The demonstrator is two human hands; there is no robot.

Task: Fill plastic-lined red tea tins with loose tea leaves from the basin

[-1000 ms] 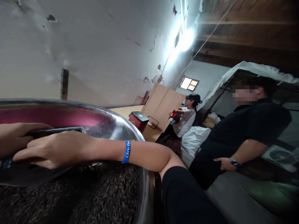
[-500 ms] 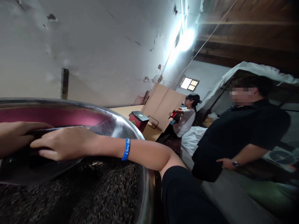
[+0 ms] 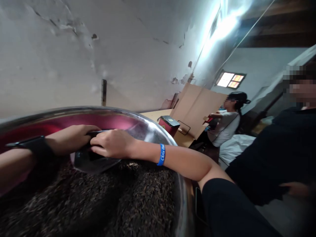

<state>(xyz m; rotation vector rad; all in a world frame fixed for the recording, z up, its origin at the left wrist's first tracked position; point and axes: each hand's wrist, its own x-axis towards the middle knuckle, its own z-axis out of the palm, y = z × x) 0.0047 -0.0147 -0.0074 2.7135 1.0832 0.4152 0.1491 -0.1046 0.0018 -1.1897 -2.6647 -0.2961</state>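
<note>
My left hand [image 3: 70, 140], with a black band on its wrist, grips the top edge of a clear plastic bag [image 3: 95, 166]. Close beside it, my right hand [image 3: 115, 144] has its fingers curled over the same edge; a blue wristband [image 3: 161, 154] circles that wrist. Something dark shows inside the bag, too shaded to name. The bag hangs low over dark dried tea leaves [image 3: 145, 194], which fill a large round metal basin [image 3: 181, 197]. Pink light shows on the basin's inner far wall. My fingertips are partly hidden.
A peeling wall [image 3: 138, 65] rises behind the basin. Beyond the rim are a red box [image 3: 169, 125] with a dark top and a large cardboard sheet [image 3: 197, 108]. One person [image 3: 224, 126] sits by the cardboard; another in black [image 3: 276, 154] stands at right.
The view has swung left, so everything sits farther right. My left wrist with its black band now shows. Both hands still grip the bag.
</note>
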